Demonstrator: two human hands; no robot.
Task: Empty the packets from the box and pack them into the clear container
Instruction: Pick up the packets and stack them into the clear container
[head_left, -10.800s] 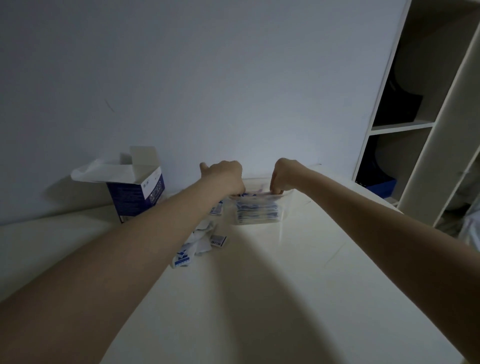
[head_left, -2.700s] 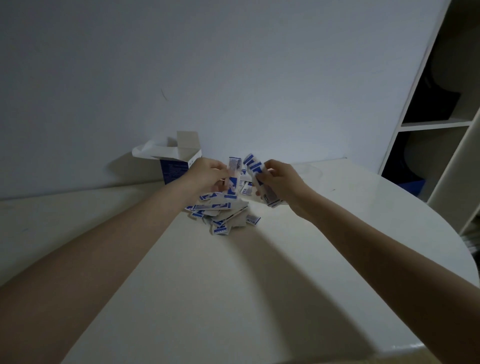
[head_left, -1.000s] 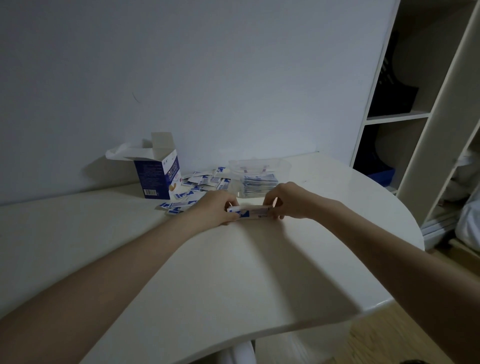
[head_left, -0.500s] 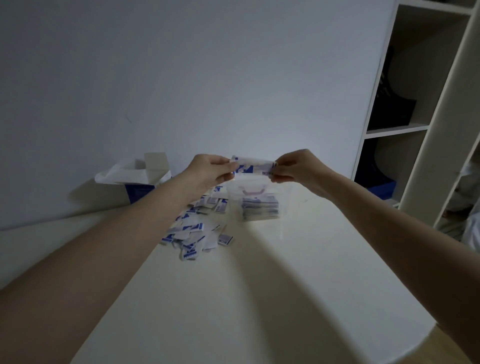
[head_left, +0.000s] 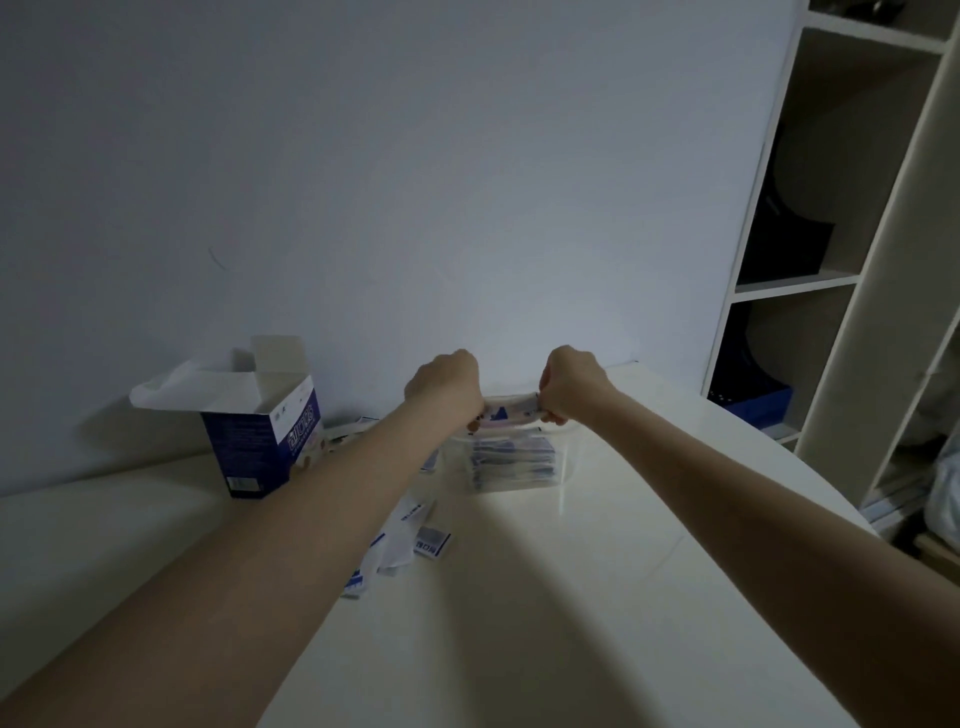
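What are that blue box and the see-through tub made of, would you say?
The box looks like thin printed cardboard: its white flaps stand folded open with sharp creases. The tub seems to be clear, glossy plastic, since the stacked packets inside show through its wall. Dim light leaves finer detail open.

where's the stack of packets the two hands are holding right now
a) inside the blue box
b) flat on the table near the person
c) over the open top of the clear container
c: both hands pinch the stack of packets by its ends right above the clear container.
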